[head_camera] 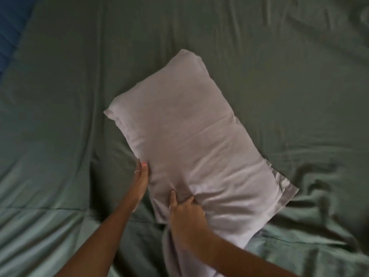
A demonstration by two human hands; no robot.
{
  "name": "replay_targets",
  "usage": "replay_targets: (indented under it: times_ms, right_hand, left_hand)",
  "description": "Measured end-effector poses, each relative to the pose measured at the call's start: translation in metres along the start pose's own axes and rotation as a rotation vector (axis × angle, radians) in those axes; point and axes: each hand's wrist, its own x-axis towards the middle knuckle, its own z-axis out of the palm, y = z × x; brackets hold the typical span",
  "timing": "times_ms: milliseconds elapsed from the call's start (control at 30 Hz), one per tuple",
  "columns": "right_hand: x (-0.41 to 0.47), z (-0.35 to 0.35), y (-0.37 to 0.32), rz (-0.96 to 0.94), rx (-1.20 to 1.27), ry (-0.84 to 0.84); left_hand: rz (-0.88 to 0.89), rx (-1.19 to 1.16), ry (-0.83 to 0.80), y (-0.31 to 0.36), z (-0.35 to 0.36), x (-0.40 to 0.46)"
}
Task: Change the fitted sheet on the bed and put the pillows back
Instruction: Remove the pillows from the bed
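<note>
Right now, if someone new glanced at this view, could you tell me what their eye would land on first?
The pale lilac pillow stands out first, lying askew in the middle of the green fitted sheet. Next come the two hands at its near end: the left hand rests along the pillow's left edge with straight fingers, while the right hand pinches a fold of the pillowcase. A strip of blue fabric shows at the far left corner.
</note>
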Motion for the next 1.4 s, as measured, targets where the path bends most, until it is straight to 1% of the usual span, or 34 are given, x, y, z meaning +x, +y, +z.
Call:
replay_targets:
  times_ms: [33,67,100,133,200,233,300,367,433,467,500,567,633,700,833,933,967,1033,1133,1267,1400]
  right_hand:
    - [0.006,-0.010,0.008,-0.072,-0.028,0.054]
    - [0.020,-0.025,0.019,-0.154,-0.036,0.159]
    - [0.038,-0.035,0.037,-0.197,-0.087,0.230]
    - [0.053,-0.054,0.051,-0.150,-0.096,0.302]
    - [0.090,-0.089,0.085,-0.039,0.011,0.425]
    - [0.111,-0.101,0.104,0.012,0.065,0.447]
    - [0.154,-0.121,0.147,0.147,0.196,0.397]
    - [0.188,-0.129,0.179,0.249,0.444,0.351]
    - [0.198,-0.124,0.190,0.237,0.709,0.349]
    - [0.195,-0.124,0.187,0.207,0.800,0.359]
    - [0.192,-0.125,0.183,0.184,0.854,0.364]
    - [0.187,-0.130,0.174,0.155,0.874,0.391]
    - [0.178,-0.133,0.161,0.099,0.884,0.468]
    - [0.171,-0.135,0.147,0.060,0.845,0.556]
    - [0.113,-0.141,0.091,0.010,0.681,0.641]
    - [0.059,-0.131,0.042,-0.056,0.605,0.650]
    - [0.040,-0.127,0.021,-0.089,0.578,0.638]
    - [0.001,-0.110,-0.029,-0.224,0.545,0.595]
    - [-0.050,-0.094,-0.098,-0.367,0.512,0.567]
    - [-0.129,-0.054,-0.212,-0.574,0.431,0.498]
    - [-0.224,-0.001,-0.319,-0.851,0.294,0.453]
  left_hand:
    - [0.006,-0.028,-0.003,-0.001,0.006,0.000]
    - [-0.002,-0.064,0.009,-0.003,0.009,0.002]
    - [-0.017,-0.102,0.027,-0.002,0.011,0.003]
    - [-0.016,-0.136,0.047,-0.001,0.013,0.005]
    - [-0.003,-0.199,0.064,-0.002,0.016,0.011]
    - [-0.008,-0.232,0.072,-0.001,0.016,0.014]
    - [-0.019,-0.297,0.083,-0.003,0.014,0.025]
    - [-0.030,-0.328,0.084,-0.007,0.013,0.034]
    - [-0.031,-0.381,0.052,-0.011,0.011,0.041]
    - [-0.027,-0.390,0.042,-0.011,0.011,0.042]
    - [-0.021,-0.383,0.042,-0.011,0.012,0.044]
    - [0.004,-0.306,0.075,-0.008,0.017,0.045]
    - [0.034,-0.202,0.099,-0.001,0.020,0.043]
    - [0.060,-0.215,0.084,0.007,0.013,0.033]
    - [0.042,-0.270,0.125,0.001,-0.026,-0.014]
    - [0.052,-0.347,0.235,-0.027,-0.066,-0.081]
    - [0.046,-0.377,0.285,-0.041,-0.081,-0.106]
    - [0.026,-0.440,0.393,-0.074,-0.115,-0.162]
    - [0.003,-0.467,0.525,-0.114,-0.154,-0.230]
    - [-0.060,-0.617,0.791,-0.185,-0.205,-0.339]
    - [-0.077,-0.776,1.066,-0.255,-0.236,-0.449]
